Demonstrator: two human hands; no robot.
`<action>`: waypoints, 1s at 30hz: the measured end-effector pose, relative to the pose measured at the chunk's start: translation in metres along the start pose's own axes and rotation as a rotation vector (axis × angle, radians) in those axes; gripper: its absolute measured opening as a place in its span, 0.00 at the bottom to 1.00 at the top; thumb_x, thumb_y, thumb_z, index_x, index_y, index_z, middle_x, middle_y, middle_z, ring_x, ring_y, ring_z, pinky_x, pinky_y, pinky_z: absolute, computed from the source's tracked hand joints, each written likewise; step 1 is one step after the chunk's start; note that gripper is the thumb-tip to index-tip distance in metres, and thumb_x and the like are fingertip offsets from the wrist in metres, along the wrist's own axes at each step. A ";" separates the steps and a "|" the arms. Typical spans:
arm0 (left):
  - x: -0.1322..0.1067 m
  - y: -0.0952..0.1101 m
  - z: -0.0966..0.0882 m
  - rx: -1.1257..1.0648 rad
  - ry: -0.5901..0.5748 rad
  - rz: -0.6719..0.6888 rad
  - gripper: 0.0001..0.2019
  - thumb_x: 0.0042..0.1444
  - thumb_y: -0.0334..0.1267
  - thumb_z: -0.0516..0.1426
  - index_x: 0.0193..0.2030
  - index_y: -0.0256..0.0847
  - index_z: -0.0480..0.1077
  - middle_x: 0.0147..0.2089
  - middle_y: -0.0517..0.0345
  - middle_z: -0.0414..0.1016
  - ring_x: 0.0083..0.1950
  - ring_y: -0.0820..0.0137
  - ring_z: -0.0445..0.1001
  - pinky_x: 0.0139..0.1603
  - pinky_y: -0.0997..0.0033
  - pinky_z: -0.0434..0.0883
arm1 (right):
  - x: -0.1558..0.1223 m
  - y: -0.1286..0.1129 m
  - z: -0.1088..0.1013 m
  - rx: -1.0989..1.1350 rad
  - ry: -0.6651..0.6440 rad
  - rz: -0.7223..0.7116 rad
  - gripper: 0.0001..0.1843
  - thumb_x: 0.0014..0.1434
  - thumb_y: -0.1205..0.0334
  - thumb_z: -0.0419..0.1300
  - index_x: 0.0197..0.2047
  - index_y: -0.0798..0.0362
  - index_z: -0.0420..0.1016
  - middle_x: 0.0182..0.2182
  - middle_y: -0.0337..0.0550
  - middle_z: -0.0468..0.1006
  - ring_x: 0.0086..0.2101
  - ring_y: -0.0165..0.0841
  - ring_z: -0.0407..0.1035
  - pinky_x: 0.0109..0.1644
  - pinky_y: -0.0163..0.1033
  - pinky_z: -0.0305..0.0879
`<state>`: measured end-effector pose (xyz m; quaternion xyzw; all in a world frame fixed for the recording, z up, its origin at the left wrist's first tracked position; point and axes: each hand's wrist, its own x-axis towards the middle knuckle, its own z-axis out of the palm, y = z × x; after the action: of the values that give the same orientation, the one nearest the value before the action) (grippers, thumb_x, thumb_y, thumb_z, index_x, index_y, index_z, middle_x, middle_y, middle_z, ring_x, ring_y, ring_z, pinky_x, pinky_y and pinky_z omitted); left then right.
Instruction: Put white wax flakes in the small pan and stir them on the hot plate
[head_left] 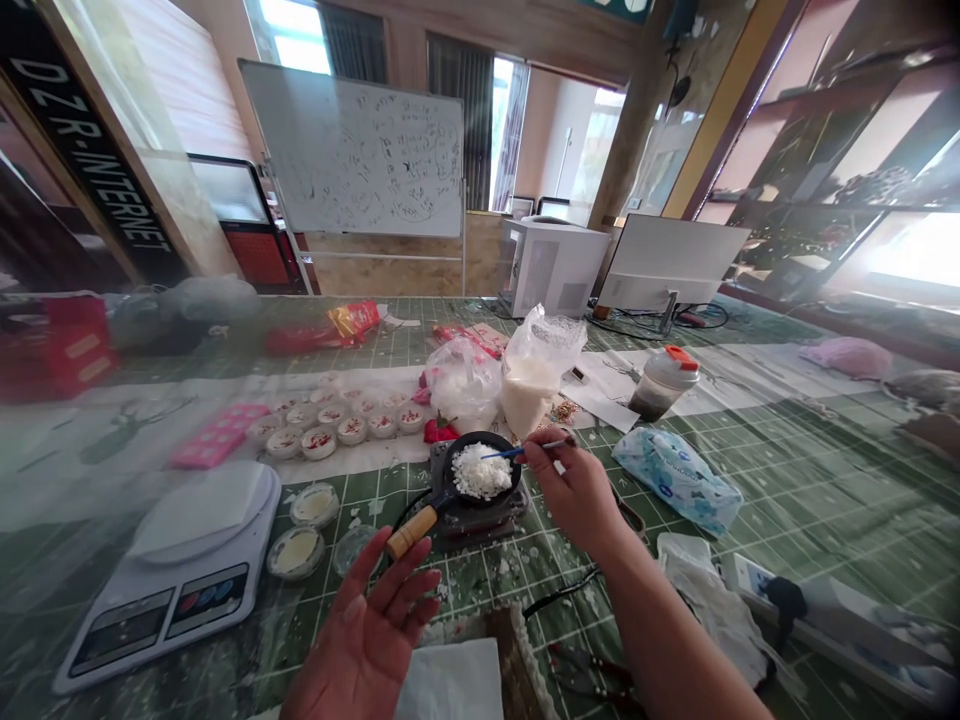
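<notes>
A small black pan (480,437) with a wooden handle (412,532) sits on a dark hot plate (480,530). White flakes (481,473) are heaped in the pan. My left hand (379,620) is palm up below the handle's end, fingers and thumb apart on either side of it; I cannot tell whether they touch it. From the right, my right hand (566,490) pinches a thin blue stick (504,453), whose tip reaches into the flakes. Behind the pan stand a clear bag of white material (463,385) and an open bag of cream-white grains (529,390).
A kitchen scale (176,560) and several small cups with pale fill (296,550) lie left, behind them red-flecked cups (319,443) and a pink mould (221,435). Right are a shaker bottle (665,382), a tissue pack (679,478), a power strip (825,610) and pliers (589,672).
</notes>
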<state>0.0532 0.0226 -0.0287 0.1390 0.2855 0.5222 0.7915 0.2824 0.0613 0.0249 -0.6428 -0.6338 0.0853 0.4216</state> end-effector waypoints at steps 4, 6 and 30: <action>0.004 -0.001 -0.007 -0.047 -0.015 -0.009 0.22 0.52 0.44 0.51 0.56 0.50 0.62 0.54 0.49 0.69 0.48 0.58 0.71 0.47 0.57 0.68 | -0.002 0.000 -0.002 -0.033 -0.020 -0.024 0.12 0.59 0.57 0.48 0.35 0.52 0.70 0.33 0.41 0.75 0.36 0.34 0.68 0.40 0.36 0.60; 0.006 -0.002 -0.010 -0.061 -0.026 -0.018 0.23 0.51 0.43 0.51 0.56 0.51 0.62 0.55 0.49 0.69 0.46 0.58 0.72 0.46 0.56 0.69 | -0.004 0.000 -0.004 -0.010 -0.015 -0.040 0.12 0.60 0.58 0.48 0.35 0.52 0.70 0.35 0.41 0.75 0.37 0.33 0.68 0.41 0.36 0.60; 0.004 -0.004 -0.006 -0.060 0.016 -0.027 0.26 0.49 0.48 0.51 0.57 0.53 0.59 0.57 0.50 0.66 0.51 0.55 0.68 0.43 0.54 0.70 | -0.008 -0.002 -0.003 -0.113 -0.083 -0.151 0.10 0.60 0.60 0.49 0.37 0.50 0.71 0.32 0.41 0.76 0.37 0.34 0.66 0.45 0.42 0.57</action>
<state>0.0539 0.0242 -0.0375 0.1070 0.2779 0.5212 0.7998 0.2812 0.0522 0.0248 -0.6118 -0.7012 0.0437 0.3634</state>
